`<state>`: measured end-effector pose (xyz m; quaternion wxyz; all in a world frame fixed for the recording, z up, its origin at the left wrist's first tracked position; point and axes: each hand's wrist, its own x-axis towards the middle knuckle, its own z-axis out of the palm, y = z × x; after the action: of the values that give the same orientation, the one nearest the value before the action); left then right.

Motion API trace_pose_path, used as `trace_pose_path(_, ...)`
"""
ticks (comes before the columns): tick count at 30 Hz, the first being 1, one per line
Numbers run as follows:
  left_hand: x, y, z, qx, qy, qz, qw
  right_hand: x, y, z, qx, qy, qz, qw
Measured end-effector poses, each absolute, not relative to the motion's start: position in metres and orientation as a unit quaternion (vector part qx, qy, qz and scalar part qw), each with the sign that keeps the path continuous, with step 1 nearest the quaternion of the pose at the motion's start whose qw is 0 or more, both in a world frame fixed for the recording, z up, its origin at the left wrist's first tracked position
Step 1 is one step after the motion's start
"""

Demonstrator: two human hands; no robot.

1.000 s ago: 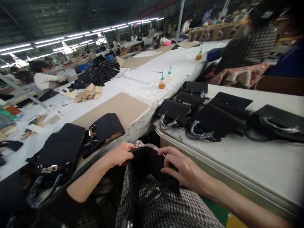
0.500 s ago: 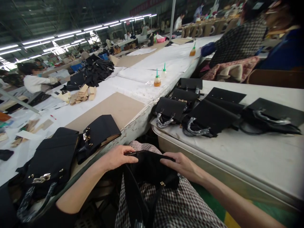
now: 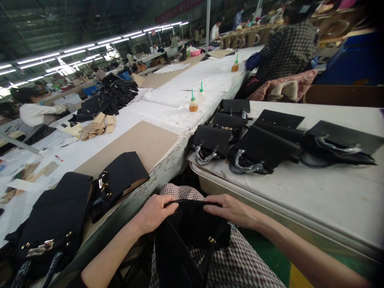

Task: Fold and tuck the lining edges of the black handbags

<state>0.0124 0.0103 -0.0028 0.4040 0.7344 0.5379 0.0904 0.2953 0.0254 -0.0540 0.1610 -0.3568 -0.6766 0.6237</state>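
A black handbag (image 3: 192, 228) rests on my lap over checked cloth (image 3: 240, 260), its mouth spread and its dark inside facing me. My left hand (image 3: 159, 212) pinches the far rim at its left end, thumb inside. At the other end of that rim, my right hand (image 3: 225, 208) grips with the thumb inside and fingers behind. A small gold fitting (image 3: 212, 240) shows on the near side of the bag. What lies within is too dark to make out.
Black handbags with gold clasps (image 3: 57, 216) lie on the left table. Several more black bags (image 3: 264, 144), handles wrapped in plastic, cover part of the right table (image 3: 330, 200). Green-tipped bottles (image 3: 193, 105) stand farther back. Co-workers (image 3: 285, 44) sit beyond.
Both hands keep hold of the bag's rim, which now looks straighter and pulled wider between them. The view has shifted slightly, so the tables sit farther left.
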Motion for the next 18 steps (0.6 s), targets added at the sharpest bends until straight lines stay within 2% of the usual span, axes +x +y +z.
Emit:
trace_pose_path(6,0.010,0.015,0.000,0.697,0.520,0.087,0.486,0.267,0.054,-0.030,-0.263,-0.783,0.546,0.137)
trace_pose_path(8,0.010,0.018,0.001,0.709,0.514,0.068,0.478,0.252,0.058,-0.028,-0.253,-0.806,0.521,0.124)
trace_pose_path(14,0.008,0.022,0.002,0.775,0.491,0.020,0.396,0.226,0.053,-0.028,-0.251,-0.900,0.344,0.090)
trace_pose_path(18,0.001,0.024,-0.001,0.803,0.414,-0.002,0.427,0.227,0.048,-0.032,-0.179,-0.909,0.369,0.076)
